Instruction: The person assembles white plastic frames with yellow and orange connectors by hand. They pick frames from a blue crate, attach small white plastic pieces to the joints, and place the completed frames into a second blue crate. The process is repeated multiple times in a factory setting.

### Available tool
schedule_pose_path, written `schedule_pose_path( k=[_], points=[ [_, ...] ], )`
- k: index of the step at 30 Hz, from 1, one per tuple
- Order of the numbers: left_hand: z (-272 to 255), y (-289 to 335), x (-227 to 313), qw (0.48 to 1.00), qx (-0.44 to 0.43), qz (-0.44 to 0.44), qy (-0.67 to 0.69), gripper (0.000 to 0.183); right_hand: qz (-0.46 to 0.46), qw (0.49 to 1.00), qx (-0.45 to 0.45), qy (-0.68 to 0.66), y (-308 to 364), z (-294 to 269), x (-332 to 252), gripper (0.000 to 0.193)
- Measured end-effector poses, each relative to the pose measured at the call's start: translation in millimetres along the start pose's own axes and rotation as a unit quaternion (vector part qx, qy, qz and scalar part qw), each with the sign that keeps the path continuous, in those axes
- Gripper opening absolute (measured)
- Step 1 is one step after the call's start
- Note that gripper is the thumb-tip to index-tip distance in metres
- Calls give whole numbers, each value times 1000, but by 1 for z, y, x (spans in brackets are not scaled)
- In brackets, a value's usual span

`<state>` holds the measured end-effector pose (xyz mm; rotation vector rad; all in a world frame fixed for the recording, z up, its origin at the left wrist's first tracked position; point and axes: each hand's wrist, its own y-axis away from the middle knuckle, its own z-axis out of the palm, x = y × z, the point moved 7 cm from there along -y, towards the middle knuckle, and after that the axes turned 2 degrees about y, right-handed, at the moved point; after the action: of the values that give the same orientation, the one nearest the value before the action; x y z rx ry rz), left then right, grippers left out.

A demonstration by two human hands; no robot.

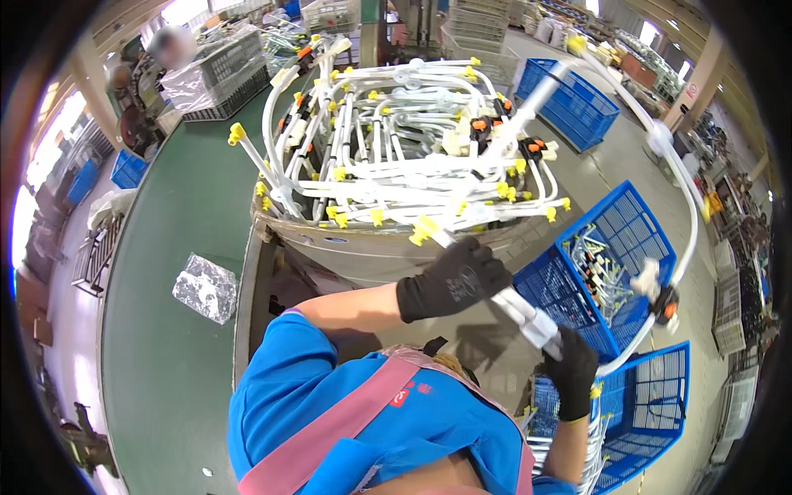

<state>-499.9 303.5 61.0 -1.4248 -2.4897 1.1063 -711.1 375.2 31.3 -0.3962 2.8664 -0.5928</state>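
Observation:
My left hand [454,279], in a black glove, grips a white bent tube [511,305] near its yellow-capped end [424,229]. A little lower to the right, my right hand [572,370], also in a black glove, holds the same tube. From there the tube curves out to the right, up in a long arc [690,198] and back over the pile, with a black and orange fitting [665,307] on it. In front of me a cardboard bin [346,247] is heaped with several white tubes with yellow caps [396,157].
A blue mesh crate [610,247] with small parts stands to the right of the bin, another blue crate [660,396] below it, a third [569,99] farther back. A crumpled clear plastic bag [206,287] lies on the green floor. Grey baskets [223,74] stand at the back left.

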Motion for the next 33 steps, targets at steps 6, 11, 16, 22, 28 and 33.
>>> schedule_pose_path(
  k=[6,11,16,22,28,33],
  points=[
    [-12,14,-88,982,26,-184,-13,43,-227,973,14,20,-143,-11,-25,42],
    [-8,28,-141,956,5,-287,-59,43,-326,945,-14,-18,-226,19,-36,59],
    [-6,45,-193,933,43,-342,-106,44,-388,922,-9,-6,-299,60,-59,59],
    [1,88,-262,923,41,-370,-98,39,-456,886,24,-77,-368,108,-108,47],
    [17,152,-334,889,18,-456,-41,24,-425,897,-6,-121,-405,167,-175,32],
    [40,188,-357,883,10,-469,23,22,-410,907,-25,-92,-400,172,-177,41]
  ],
)
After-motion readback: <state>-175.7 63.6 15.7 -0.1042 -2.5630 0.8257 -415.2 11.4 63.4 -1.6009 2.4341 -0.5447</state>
